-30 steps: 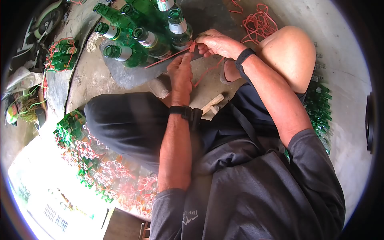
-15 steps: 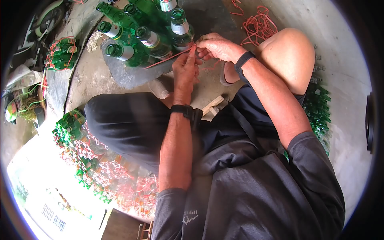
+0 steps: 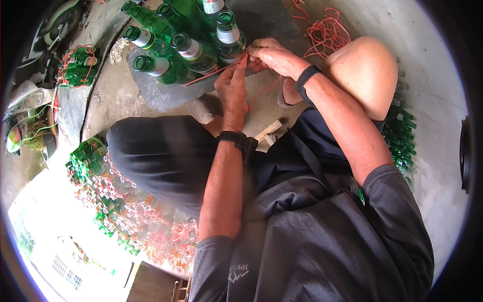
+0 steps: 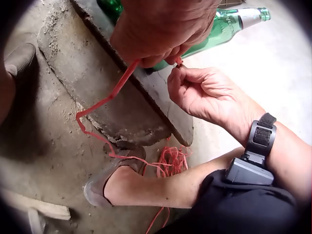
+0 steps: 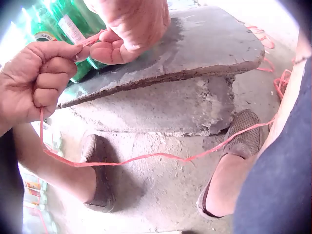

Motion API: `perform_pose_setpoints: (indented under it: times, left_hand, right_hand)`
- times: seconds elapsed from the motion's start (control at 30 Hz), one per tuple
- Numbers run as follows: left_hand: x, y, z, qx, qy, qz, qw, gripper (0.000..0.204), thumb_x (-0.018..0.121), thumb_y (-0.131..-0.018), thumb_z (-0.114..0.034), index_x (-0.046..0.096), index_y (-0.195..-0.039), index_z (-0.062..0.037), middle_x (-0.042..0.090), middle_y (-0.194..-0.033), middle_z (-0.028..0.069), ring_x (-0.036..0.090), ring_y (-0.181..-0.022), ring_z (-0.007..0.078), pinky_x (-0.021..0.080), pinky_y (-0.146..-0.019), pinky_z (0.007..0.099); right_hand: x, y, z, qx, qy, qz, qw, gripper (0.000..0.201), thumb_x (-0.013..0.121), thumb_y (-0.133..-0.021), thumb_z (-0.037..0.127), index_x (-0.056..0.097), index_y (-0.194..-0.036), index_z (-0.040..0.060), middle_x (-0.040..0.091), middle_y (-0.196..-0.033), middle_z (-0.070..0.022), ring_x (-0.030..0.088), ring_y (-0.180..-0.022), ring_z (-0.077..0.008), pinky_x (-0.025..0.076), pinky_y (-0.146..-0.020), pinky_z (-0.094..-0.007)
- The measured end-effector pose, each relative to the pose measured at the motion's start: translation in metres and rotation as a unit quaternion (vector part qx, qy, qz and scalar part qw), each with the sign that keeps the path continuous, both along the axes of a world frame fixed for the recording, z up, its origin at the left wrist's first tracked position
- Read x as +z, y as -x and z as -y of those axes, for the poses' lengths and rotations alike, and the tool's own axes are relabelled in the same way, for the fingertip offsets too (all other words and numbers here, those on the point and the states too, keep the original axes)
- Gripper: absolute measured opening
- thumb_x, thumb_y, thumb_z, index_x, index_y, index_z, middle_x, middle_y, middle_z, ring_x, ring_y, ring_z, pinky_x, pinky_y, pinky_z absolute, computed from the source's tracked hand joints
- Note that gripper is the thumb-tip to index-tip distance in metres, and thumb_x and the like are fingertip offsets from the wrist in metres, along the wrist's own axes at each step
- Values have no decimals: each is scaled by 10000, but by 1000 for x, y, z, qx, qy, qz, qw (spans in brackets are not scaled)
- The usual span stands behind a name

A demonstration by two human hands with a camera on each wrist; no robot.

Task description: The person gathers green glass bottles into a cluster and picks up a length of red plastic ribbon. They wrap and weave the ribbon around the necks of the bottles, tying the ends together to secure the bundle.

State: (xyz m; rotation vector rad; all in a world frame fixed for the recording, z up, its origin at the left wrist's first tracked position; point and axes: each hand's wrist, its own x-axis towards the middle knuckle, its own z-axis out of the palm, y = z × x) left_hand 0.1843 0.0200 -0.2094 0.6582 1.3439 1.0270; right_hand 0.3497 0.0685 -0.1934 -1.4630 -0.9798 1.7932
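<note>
A red string (image 5: 165, 155) runs taut along the near side of the green bottles (image 3: 187, 48), low on their bodies, up to their near right corner, where both hands meet. The left hand (image 3: 231, 93) grasps it with fingers curled into a fist, and a slack length drops from beneath that fist and swings off to the right. The right hand (image 3: 275, 56) pinches it between thumb and finger, just beside the outermost bottle.

The bottles stand upright together on a grey slab (image 3: 162, 97), which rests on a concrete block (image 5: 185, 109). To the right of the slab lies a loose tangle (image 3: 327, 32) of the same string. On the near floor are wood pieces (image 3: 268, 132); farther left sits a string-wrapped bundle (image 3: 79, 68) of bottles.
</note>
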Motion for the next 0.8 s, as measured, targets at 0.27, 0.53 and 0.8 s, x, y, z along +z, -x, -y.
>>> perform_pose_setpoints:
  times: [0.27,0.53,0.8]
  left_hand:
    - [2,2,2,11,17,25,999,167,705,-971,-187,699,-998,-23,475,-621,-82,353,-449,17,234,-398,218]
    - [9,1,2,15,42,34,998,164,702,-974,-185,697,-999,-23,462,-613,-89,345,-450,15,229,-399,219]
    - [0,2,1,-13,-16,-19,1000,210,689,-975,-223,724,-1071,-40,454,-596,-88,335,-444,22,229,-402,228]
  right_hand:
    - [2,1,-4,-26,-8,-14,1000,235,606,-990,176,650,-959,-53,618,-915,-97,663,-843,-218,582,-753,-336]
    - [-1,-1,-4,-38,21,-66,997,224,588,-977,172,636,-933,-42,615,-933,-102,667,-848,-225,589,-784,-349]
    - [27,2,9,-12,44,113,993,388,571,-970,358,658,-979,-19,605,-834,-44,614,-637,-137,536,-537,-275]
